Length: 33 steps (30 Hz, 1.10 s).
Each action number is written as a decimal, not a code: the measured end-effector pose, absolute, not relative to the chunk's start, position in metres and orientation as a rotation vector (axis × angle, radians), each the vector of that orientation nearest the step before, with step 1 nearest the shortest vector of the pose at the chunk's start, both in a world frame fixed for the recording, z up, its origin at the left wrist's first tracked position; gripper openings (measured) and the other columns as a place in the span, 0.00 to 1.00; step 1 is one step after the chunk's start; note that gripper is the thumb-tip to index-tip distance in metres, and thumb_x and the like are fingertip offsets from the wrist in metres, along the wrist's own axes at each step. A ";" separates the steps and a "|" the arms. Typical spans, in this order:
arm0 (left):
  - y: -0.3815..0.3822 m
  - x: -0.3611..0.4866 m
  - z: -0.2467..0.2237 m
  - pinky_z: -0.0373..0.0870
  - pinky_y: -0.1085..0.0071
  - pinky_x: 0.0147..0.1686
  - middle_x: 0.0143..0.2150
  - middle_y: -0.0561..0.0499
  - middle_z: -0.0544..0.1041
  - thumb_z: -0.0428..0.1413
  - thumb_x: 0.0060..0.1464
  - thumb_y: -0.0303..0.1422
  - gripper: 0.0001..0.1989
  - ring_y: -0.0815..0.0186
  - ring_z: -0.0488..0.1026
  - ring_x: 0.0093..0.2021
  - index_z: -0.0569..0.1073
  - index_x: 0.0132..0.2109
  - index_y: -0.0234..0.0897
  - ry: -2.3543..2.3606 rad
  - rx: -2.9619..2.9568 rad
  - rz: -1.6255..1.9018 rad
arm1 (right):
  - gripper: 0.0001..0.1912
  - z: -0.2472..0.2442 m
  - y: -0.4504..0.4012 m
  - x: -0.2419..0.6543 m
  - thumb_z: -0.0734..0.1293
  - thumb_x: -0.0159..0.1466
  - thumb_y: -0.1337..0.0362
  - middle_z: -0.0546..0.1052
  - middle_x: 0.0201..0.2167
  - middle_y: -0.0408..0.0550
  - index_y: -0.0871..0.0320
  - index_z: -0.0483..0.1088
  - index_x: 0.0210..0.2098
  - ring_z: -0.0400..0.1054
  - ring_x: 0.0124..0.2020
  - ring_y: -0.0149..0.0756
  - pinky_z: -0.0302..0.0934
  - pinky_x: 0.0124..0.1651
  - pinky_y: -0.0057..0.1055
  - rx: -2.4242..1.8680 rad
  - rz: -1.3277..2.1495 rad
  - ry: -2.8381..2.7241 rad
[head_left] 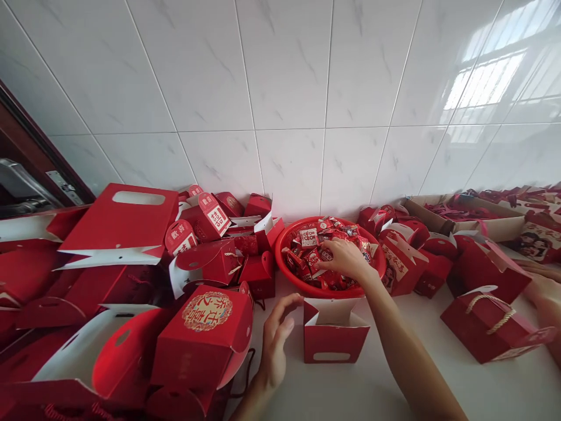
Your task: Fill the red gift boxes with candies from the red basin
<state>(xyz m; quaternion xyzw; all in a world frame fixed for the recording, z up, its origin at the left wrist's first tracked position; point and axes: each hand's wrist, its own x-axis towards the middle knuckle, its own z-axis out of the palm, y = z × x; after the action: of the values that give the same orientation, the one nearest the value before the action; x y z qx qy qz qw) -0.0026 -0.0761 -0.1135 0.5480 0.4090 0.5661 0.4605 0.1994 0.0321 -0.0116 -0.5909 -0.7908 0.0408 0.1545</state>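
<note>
A round red basket (284,270) full of small red-wrapped sweets (307,260) stands against the tiled wall. My right hand (344,257) reaches into it, fingertips down among the wrappers; whether they grip one is hidden. In front of the basket an open red box (335,344) stands upright on the white table, its top flaps spread and its pale inside showing. Just left of this box is my left hand (278,336), fingers curved and apart, holding nothing.
Many red boxes (197,339) are heaped on the left. More red boxes (405,260) and a cardboard tray (495,228) lie on the right. A rope-handled box (482,327) sits near another person's hands (543,289) at the right edge.
</note>
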 end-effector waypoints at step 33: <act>0.038 0.034 -0.068 0.54 0.42 0.65 0.56 0.42 0.79 0.57 0.51 0.27 0.14 0.45 0.64 0.65 0.81 0.44 0.41 1.838 2.190 0.934 | 0.28 0.008 0.018 0.280 0.72 0.58 0.62 0.78 0.54 0.53 0.54 0.73 0.58 0.72 0.53 0.49 0.64 0.51 0.36 -1.940 0.308 -2.077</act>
<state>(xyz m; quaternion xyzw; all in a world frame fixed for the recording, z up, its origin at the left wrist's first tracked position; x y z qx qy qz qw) 0.0338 0.0382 -0.0680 0.7265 0.6096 0.3100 0.0670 0.2795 0.0177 0.0076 -0.6718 -0.7193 0.1067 0.1410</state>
